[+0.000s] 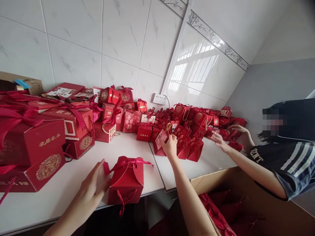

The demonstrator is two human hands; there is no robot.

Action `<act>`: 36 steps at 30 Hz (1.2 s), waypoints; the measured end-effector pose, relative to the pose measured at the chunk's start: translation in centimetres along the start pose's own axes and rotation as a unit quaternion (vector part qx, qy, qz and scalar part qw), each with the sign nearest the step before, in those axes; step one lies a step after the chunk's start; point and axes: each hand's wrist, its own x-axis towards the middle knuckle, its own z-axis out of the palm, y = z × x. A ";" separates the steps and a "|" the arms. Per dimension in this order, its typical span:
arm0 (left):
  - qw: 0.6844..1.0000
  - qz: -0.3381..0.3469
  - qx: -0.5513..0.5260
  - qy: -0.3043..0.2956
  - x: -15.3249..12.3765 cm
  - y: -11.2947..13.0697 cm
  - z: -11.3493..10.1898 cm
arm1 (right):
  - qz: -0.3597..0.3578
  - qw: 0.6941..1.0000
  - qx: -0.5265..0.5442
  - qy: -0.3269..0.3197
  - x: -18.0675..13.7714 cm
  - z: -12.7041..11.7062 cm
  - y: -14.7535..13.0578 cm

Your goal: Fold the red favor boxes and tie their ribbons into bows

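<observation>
Pinching a small pink printed paper card [160,138], the right hand [170,145] is over at the red, gold-lettered paper bags [183,144]! The left hand [92,186], fingers parted, touches a red, satin-bowed cardboard box [126,186] at the white tabletop's [152,170] front edge.

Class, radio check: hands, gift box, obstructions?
Left hand open beside ribboned red gift box. Right hand at pink card tag. Stacked gift boxes crowd left.
</observation>
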 end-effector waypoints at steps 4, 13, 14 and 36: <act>1.000 -0.012 0.000 0.001 -0.3 -0.1 -0.1 | 0.016 0.999 -0.033 -0.033 0.2 -3.4 -1.2; 1.000 -0.003 -0.009 -0.002 -0.5 0.4 -0.2 | 0.083 0.972 -0.207 -0.079 7.6 -10.6 -1.6; 1.000 -0.003 -0.013 -0.003 -0.5 0.5 -0.2 | 0.087 0.966 -0.222 -0.102 8.2 -10.7 -0.8; 0.982 -0.022 -0.157 -0.099 1.8 5.2 -4.3 | -0.313 0.913 -0.042 -0.257 -2.5 -9.7 -4.2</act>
